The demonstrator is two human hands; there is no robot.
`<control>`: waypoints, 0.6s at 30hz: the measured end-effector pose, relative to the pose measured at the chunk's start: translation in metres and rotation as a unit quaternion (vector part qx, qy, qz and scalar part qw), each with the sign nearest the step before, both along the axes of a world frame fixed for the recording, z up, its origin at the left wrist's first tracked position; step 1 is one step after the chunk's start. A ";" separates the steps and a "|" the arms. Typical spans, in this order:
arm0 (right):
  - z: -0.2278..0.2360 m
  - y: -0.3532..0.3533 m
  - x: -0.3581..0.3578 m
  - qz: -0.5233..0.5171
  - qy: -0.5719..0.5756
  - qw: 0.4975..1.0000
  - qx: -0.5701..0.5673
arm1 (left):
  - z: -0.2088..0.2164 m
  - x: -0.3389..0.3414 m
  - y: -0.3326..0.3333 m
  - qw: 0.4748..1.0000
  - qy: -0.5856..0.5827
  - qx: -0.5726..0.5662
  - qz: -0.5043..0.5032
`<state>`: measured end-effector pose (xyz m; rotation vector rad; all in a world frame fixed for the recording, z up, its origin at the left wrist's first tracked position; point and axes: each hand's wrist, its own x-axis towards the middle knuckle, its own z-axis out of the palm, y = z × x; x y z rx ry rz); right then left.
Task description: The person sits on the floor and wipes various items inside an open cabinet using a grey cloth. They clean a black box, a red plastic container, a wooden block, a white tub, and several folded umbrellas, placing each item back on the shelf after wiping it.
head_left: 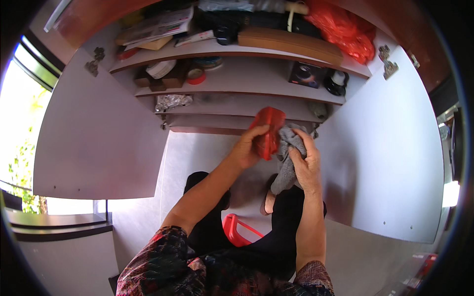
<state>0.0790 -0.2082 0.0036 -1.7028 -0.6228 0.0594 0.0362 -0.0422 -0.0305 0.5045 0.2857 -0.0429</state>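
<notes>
Cloth (285, 170), grey, gripped by our right hand (308, 166) before the cupboard (252, 76)! Our left hand (245, 149) clutches a red bundle (269, 129).

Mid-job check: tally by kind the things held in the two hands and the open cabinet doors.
Red shiny object, in the left hand: 1
Grey cloth, in the right hand: 1
Open cabinet doors: 2
Total: 4
</notes>
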 end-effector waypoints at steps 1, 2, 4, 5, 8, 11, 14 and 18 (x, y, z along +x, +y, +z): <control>-0.008 0.006 0.001 -0.013 -0.030 0.999 -0.015 | 0.006 0.001 -0.008 1.000 0.008 -0.025 0.010; -0.015 0.007 0.002 -0.029 -0.060 0.997 -0.033 | 0.008 0.001 -0.013 0.998 0.017 -0.053 0.015; -0.015 0.011 -0.004 -0.019 -0.103 0.991 -0.080 | -0.006 -0.002 -0.005 0.998 0.016 -0.055 0.000; -0.009 0.010 -0.008 0.009 -0.117 0.987 -0.110 | -0.009 -0.001 -0.001 0.998 0.013 -0.057 -0.006; 0.010 0.007 -0.014 0.176 -0.082 0.974 -0.118 | -0.008 0.003 0.013 0.995 0.018 -0.004 0.097; 0.024 0.006 -0.021 0.271 -0.012 0.960 -0.073 | -0.006 0.003 0.017 0.980 0.025 0.156 0.119; 0.030 0.017 -0.019 0.136 -0.090 0.986 0.026 | -0.017 -0.001 0.010 0.860 0.020 0.504 0.079; 0.008 0.023 -0.018 -0.008 -0.245 0.950 -0.194 | -0.015 -0.010 -0.013 0.802 -0.041 0.596 0.015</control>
